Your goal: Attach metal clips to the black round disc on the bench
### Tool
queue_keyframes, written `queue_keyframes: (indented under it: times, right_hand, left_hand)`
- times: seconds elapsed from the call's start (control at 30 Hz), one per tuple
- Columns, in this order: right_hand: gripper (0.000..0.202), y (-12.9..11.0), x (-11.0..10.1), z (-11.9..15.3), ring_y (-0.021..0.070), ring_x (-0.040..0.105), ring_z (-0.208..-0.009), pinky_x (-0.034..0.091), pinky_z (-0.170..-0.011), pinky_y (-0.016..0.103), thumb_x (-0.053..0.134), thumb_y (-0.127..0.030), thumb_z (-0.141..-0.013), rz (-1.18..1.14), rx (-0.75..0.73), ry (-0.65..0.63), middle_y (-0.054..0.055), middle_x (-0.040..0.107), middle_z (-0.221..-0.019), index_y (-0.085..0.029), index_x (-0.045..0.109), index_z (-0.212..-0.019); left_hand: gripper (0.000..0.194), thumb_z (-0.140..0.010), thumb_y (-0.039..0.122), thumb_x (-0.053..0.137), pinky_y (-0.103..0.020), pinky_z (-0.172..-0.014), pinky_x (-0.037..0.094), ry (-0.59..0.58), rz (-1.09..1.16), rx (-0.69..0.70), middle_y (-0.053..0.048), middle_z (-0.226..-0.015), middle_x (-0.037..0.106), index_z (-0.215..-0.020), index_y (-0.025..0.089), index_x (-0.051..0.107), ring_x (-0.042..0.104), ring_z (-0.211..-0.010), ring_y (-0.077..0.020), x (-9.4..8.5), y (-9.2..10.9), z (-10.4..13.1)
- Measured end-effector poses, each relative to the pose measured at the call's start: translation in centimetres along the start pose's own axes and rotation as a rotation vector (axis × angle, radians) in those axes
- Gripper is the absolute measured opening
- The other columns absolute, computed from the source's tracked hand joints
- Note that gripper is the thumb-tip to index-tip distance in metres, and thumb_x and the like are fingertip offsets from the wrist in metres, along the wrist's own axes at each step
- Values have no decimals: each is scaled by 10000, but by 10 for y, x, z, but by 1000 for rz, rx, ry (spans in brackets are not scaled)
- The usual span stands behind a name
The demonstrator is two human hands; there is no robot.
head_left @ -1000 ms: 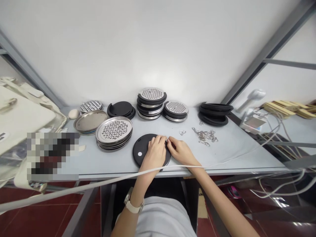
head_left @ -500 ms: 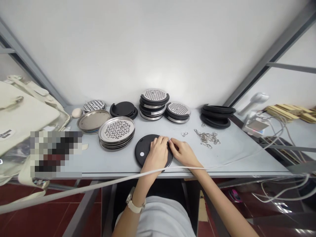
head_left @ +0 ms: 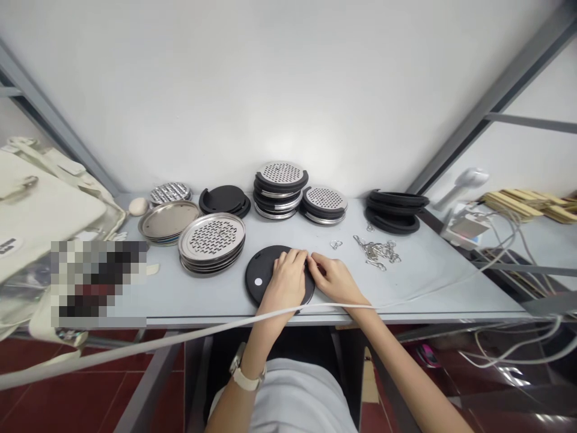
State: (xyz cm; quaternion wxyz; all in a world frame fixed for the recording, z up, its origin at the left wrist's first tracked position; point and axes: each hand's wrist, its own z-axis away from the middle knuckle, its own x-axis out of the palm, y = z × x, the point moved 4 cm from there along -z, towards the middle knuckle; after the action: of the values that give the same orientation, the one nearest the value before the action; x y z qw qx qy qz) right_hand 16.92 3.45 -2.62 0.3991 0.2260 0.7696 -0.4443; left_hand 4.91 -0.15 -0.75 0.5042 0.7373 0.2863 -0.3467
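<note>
A black round disc (head_left: 258, 264) with a white dot lies flat at the table's front edge. My left hand (head_left: 288, 279) rests on its right half, fingers bent and close together, the fingertips at the upper right rim. At the same rim my right hand (head_left: 333, 276) is closed, thumb and index finger pinched; what they hold is too small to make out. The two hands nearly touch. To the right lie a pile of small metal clips (head_left: 378, 251) and a single clip (head_left: 336, 245). A stack of grater plates (head_left: 211, 240) stands left of the disc.
Behind are stacks of black discs with grater plates (head_left: 282, 174), (head_left: 324, 201) another such stack, black rings (head_left: 394, 219) and a plain metal plate (head_left: 169, 221). A white cable (head_left: 202, 329) crosses in front of my forearms. A cream bag (head_left: 49, 198) sits left.
</note>
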Motion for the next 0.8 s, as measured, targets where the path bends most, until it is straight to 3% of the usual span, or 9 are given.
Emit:
queue_keyframes:
  times: [0.8]
  right_hand:
    - [316,-2,-4,1,100,382,-434,261,-490,217,348,-322,-925,37,12,70,-26,468,-510,-204,424,-642]
  left_hand:
    - [272,-913,114,337,-359,-991,340,-6,89,-12,-45,-1136,562,-1087,211,521,476,-1075,-189,-4,1,1]
